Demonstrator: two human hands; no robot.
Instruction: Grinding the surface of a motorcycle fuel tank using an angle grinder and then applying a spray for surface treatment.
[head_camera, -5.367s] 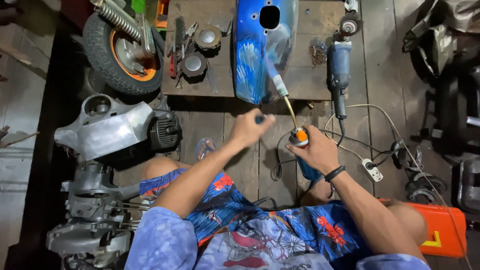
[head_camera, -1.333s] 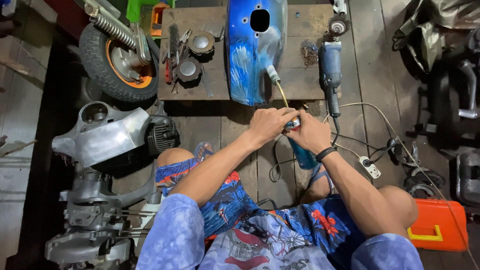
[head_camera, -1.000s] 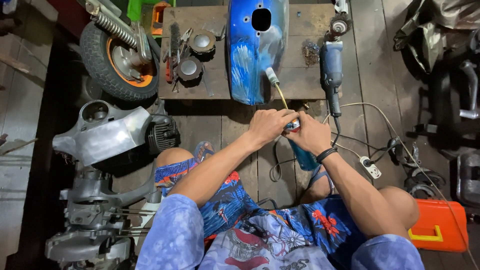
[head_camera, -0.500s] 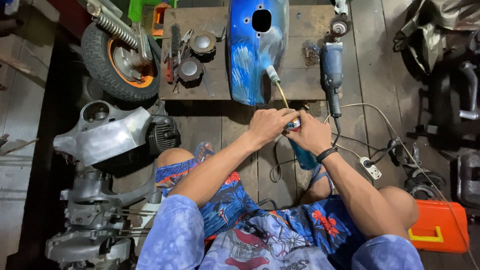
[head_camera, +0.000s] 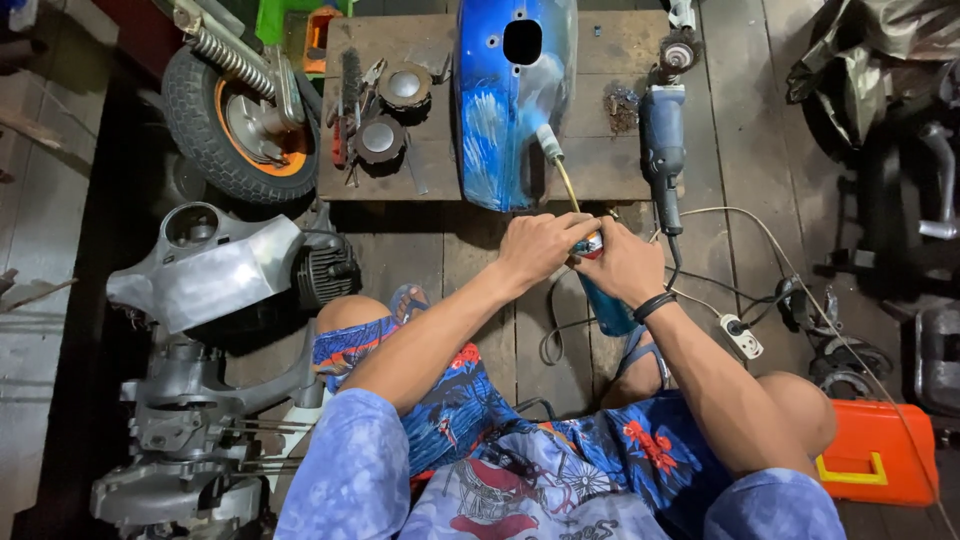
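Blue plastic-bodied hand tool, long and slim with a brass-coloured metal shaft and a pale tip, sits gripped in both hands in the middle of the head view. Right hand is clenched round the upper body of the tool, black wristband just behind it; the blue handle end sticks out below the palm, toward the person's lap. Left hand is closed over the top of the tool where shaft meets body, fingers curled, touching the right hand. What the left fingertips pinch there cannot be told, they hide it.

Key relation: the tool's long axis runs from the handle near the knees up and slightly left, away from the body, with the tip resting against or just at the lower right edge of the glossy blue painted metal scooter panel. Contact cannot be confirmed. The panel lies on a low wooden board, straight ahead of both hands. The left hand is nearer the tip; the right is nearer the handle end.

Just right of the shaft, apart from it, lies a blue-grey angle grinder, with its cord trailing to a white plug strip. Well to the left sits a black rubber wheel with orange hub.
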